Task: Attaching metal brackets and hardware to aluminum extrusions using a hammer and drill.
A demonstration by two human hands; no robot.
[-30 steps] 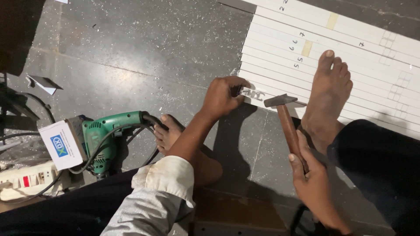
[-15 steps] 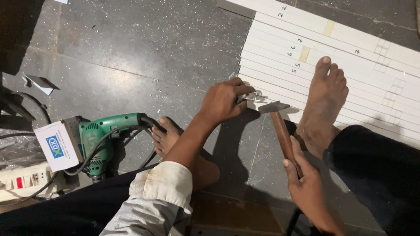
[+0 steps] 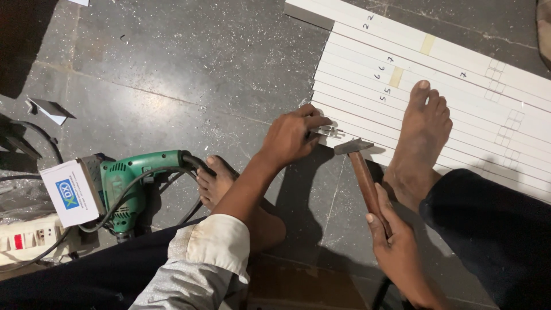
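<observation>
My left hand [image 3: 290, 136] pinches a small metal clip [image 3: 326, 133] against the near end of a row of white strips [image 3: 459, 109] lying on the dark floor. My right hand [image 3: 396, 250] grips the wooden handle of a hammer [image 3: 360, 166]. The hammer's steel head sits just right of and below the clip, close to it. My bare right foot [image 3: 419, 138] presses down on the white strips. My left foot [image 3: 215, 183] rests on the floor beside my left forearm.
A green electric drill [image 3: 135, 183] with a black cord lies on the floor at the left, beside a small white box [image 3: 69, 192] and a white power strip [image 3: 26, 238]. A paper scrap [image 3: 49, 108] lies further left. Dust and chips cover the floor.
The hammer head dropped onto the clip half a second ago and has now lifted slightly back to the right. My left hand stayed on the clip.
</observation>
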